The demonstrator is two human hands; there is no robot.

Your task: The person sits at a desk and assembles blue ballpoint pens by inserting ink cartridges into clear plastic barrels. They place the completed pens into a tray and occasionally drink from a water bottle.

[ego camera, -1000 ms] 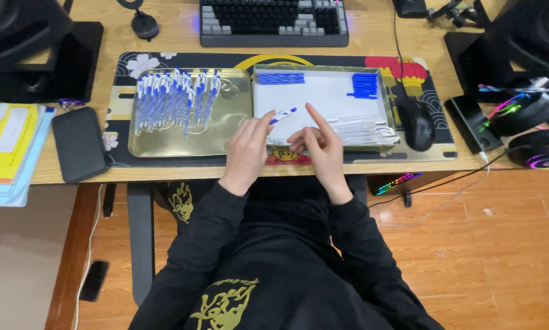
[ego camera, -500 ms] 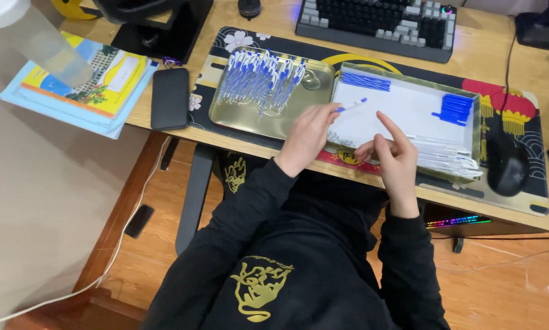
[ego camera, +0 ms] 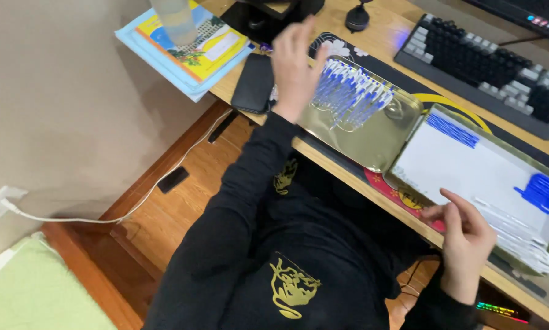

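Left hand (ego camera: 294,64) raised above the desk's near-left edge, fingers spread, holding nothing — just beside the shiny gold metal tray (ego camera: 372,137), where the heap of blue-and-white pens (ego camera: 351,95) lies at the far end. Black phone (ego camera: 254,84) just left of the wrist; stacked colourful books (ego camera: 192,49) beyond it. Bare tray floor nearer the body. Right hand (ego camera: 464,244) at the desk's near edge, fingers loosely curled, empty, touching the white sheet (ego camera: 470,174) in the second tray; clear pen tubes (ego camera: 519,235) just beside the fingertips.
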